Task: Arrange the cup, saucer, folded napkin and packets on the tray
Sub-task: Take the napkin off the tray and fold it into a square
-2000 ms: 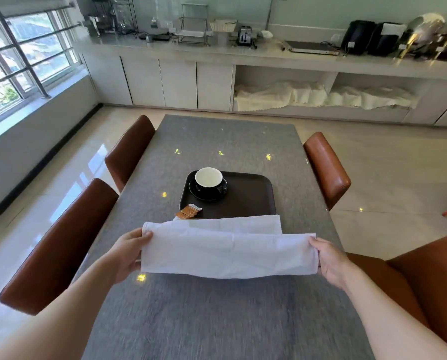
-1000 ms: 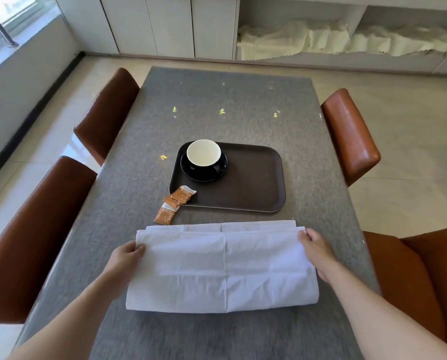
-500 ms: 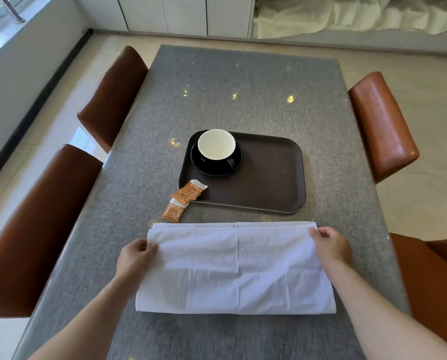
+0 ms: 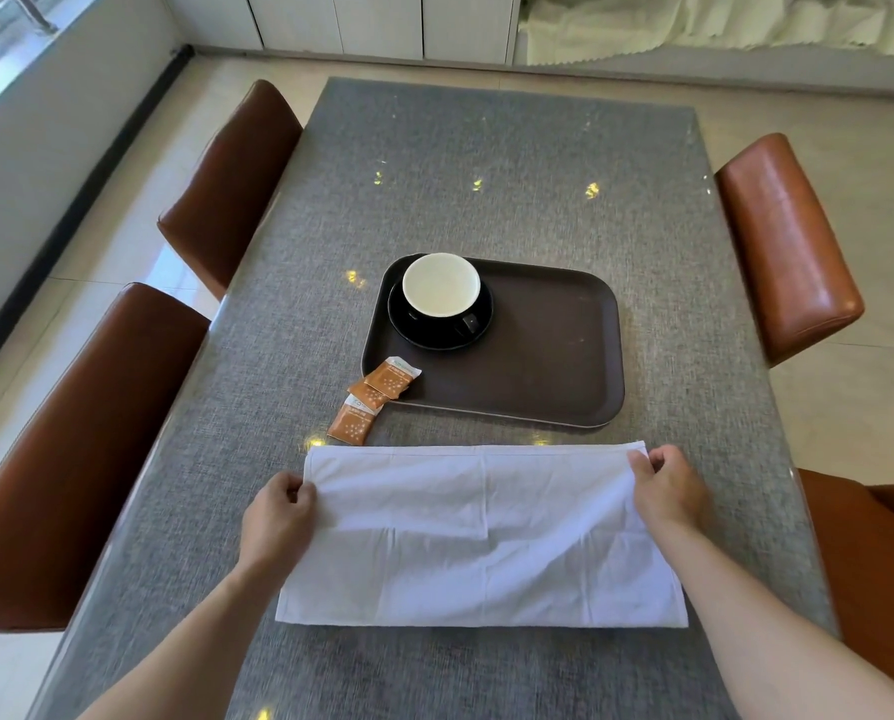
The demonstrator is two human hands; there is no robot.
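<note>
Cup (image 4: 440,284) and saucer (image 4: 439,324) sit on the tray (image 4: 554,356), far-left corner. Packets (image 4: 374,397) only half on its near-left edge. Napkin (image 4: 481,532) lies in front of the tray, mid-fold, my left hand (image 4: 278,522) and right hand (image 4: 668,491) pinching its far corners.

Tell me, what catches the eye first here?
A white napkin spread on the near part of the grey table, its far corners pinched by the left hand and right hand. Beyond it sits a brown tray carrying a cup on a black saucer, orange packets at its near-left corner.
</note>
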